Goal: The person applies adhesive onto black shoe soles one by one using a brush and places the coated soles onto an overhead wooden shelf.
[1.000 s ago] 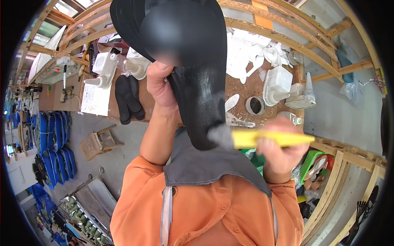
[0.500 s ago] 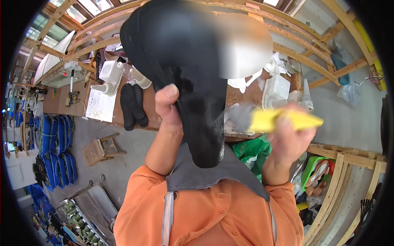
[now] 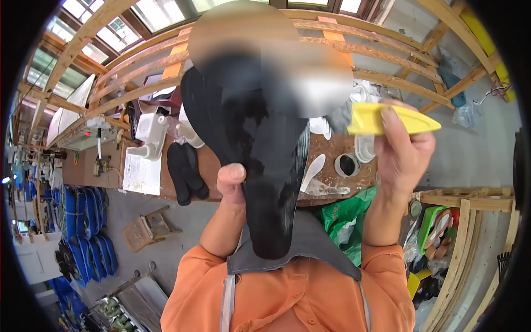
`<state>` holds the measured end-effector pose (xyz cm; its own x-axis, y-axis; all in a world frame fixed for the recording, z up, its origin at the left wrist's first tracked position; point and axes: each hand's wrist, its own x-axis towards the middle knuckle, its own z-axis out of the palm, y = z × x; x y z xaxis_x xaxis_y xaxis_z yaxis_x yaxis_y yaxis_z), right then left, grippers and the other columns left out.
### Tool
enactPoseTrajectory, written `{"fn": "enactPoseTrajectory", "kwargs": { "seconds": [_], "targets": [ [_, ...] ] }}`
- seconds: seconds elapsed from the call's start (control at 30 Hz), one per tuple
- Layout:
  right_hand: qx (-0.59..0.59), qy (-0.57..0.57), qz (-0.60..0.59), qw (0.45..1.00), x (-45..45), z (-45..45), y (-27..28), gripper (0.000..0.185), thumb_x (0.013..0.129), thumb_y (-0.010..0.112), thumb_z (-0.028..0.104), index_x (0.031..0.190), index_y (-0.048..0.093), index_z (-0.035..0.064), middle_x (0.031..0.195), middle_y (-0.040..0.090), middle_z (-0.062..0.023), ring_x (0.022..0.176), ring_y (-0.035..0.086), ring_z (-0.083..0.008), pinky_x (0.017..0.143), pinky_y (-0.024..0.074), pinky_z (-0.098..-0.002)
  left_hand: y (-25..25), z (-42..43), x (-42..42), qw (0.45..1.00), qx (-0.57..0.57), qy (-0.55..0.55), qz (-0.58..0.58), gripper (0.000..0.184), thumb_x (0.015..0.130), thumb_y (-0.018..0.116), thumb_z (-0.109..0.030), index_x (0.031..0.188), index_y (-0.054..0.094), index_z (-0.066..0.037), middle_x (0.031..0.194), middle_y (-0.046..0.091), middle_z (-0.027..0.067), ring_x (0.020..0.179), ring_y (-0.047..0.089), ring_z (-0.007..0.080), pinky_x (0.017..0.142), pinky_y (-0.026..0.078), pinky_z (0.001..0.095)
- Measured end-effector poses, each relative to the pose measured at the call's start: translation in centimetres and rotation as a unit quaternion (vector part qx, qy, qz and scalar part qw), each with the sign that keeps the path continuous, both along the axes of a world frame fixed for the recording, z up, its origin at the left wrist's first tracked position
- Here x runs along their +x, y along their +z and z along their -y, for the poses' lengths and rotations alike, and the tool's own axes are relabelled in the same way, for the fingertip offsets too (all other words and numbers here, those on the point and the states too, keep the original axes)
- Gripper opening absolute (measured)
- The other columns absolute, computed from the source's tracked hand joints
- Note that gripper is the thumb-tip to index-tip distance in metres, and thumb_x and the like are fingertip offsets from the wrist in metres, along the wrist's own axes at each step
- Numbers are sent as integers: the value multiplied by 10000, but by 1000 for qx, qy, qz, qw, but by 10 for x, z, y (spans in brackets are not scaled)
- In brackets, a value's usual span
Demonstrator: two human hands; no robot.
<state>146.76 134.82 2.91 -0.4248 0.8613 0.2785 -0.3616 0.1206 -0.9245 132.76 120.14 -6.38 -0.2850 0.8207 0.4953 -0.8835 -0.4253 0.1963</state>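
Note:
Black sole-shaped pieces (image 3: 271, 210) are held up in front of my chest, the surface facing me partly wet and glossy. My left hand (image 3: 231, 180) is closed round their left edge, thumb on top. Beside their right edge, my right hand (image 3: 404, 144) grips a brush by its yellow handle (image 3: 395, 119). The brush's grey bristles (image 3: 340, 119) point left toward the pieces; whether they touch is hard to tell. Blurred patches cover the upper part of the pieces.
On the brown workbench (image 3: 326, 149) are a round pot with dark contents (image 3: 347, 165), a white spoon-like piece (image 3: 314, 169), black insoles (image 3: 185, 172), a paper sheet (image 3: 142, 174) and white bottles (image 3: 150, 128). Wooden rails (image 3: 381, 52) run behind. A green bag (image 3: 348, 218) hangs near my right forearm.
The black pieces have come lower in view, and more of the windows shows. My right hand has risen with the brush, away from the lower end of the pieces.

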Motion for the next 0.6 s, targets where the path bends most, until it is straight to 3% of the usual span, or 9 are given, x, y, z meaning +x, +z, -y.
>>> {"fn": "enactPoseTrajectory", "kwargs": {
  "seconds": [0.13, 0.3, 0.43, 0.5, 0.6],
  "targets": [
    [211, 77, 44, 973, -1, 2, -1, 162, 742, 690, 12, 899, 683, -30, 623, 615, -62, 412, 429, -81, 398, 327, -161, -10, 10, 5, 986, -145, 63, 56, 747, 644, 604, -191, 1352, 405, -59, 1298, 516, 127, 1102, 543, 298, 926, 448, 401],
    [69, 11, 24, 997, -3, -20, 15, 127, 750, 685, 15, 870, 690, -26, 609, 603, -41, 397, 407, -74, 392, 311, -161, -30, 11, -5, 991, -124, -15, 42, 736, 643, 605, -151, 1345, 411, -47, 1301, 512, 135, 1105, 541, 300, 931, 450, 399],
    [62, -44, 23, 997, -13, -50, 9, 119, 751, 690, 17, 862, 689, -27, 609, 598, -32, 410, 408, -73, 399, 318, -172, -25, 4, -1, 992, -107, -35, 55, 721, 643, 610, -144, 1332, 426, -39, 1290, 521, 135, 1096, 547, 302, 931, 450, 403],
    [63, -61, 24, 996, -14, -56, 7, 116, 752, 691, 18, 859, 689, -28, 608, 596, -29, 414, 408, -73, 401, 321, -176, -26, 0, 3, 993, -97, -41, 61, 717, 643, 612, -142, 1328, 430, -36, 1286, 524, 134, 1093, 549, 303, 931, 450, 404],
    [198, 70, 22, 978, -19, -49, 4, 104, 762, 688, 24, 851, 685, -31, 609, 594, -30, 429, 413, -71, 407, 331, -182, -32, -6, 8, 980, -195, -31, 35, 677, 678, 605, -158, 1321, 437, -26, 1256, 549, 124, 1067, 565, 277, 915, 456, 372]
  ]
}}
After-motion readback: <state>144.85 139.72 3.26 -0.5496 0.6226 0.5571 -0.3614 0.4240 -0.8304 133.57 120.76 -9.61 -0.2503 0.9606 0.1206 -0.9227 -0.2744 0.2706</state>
